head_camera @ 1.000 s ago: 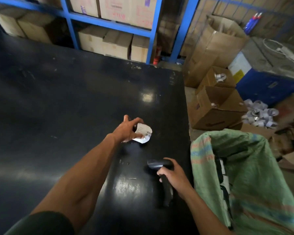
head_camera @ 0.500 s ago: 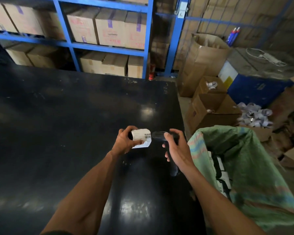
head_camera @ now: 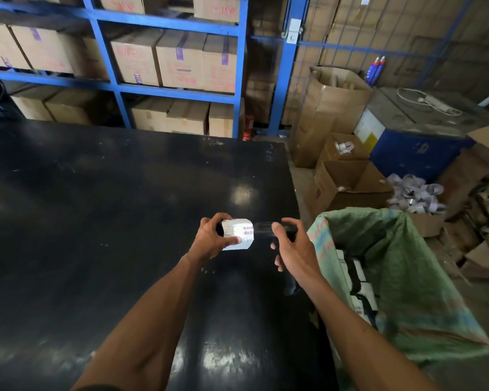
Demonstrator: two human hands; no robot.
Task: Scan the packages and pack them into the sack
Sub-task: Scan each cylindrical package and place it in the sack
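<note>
My left hand (head_camera: 209,238) grips a small white package (head_camera: 237,234) above the black table (head_camera: 96,207), its barcode label turned to the right and lit brightly. My right hand (head_camera: 291,246) holds a black handheld scanner (head_camera: 264,228), whose head points at the label from a few centimetres away. An open green woven sack (head_camera: 401,266) hangs at the table's right edge, and several white and black packages (head_camera: 359,286) lie inside it.
Blue shelving (head_camera: 178,91) stacked with cardboard boxes stands behind the table. Open cardboard boxes (head_camera: 347,187), a blue bin (head_camera: 415,153) and a heap of label rolls (head_camera: 415,193) crowd the floor to the right of the sack.
My right hand lifted the scanner off the table and brought it up to the package. My left hand turned the package so that its barcode faces the scanner, and the label is now lit.
</note>
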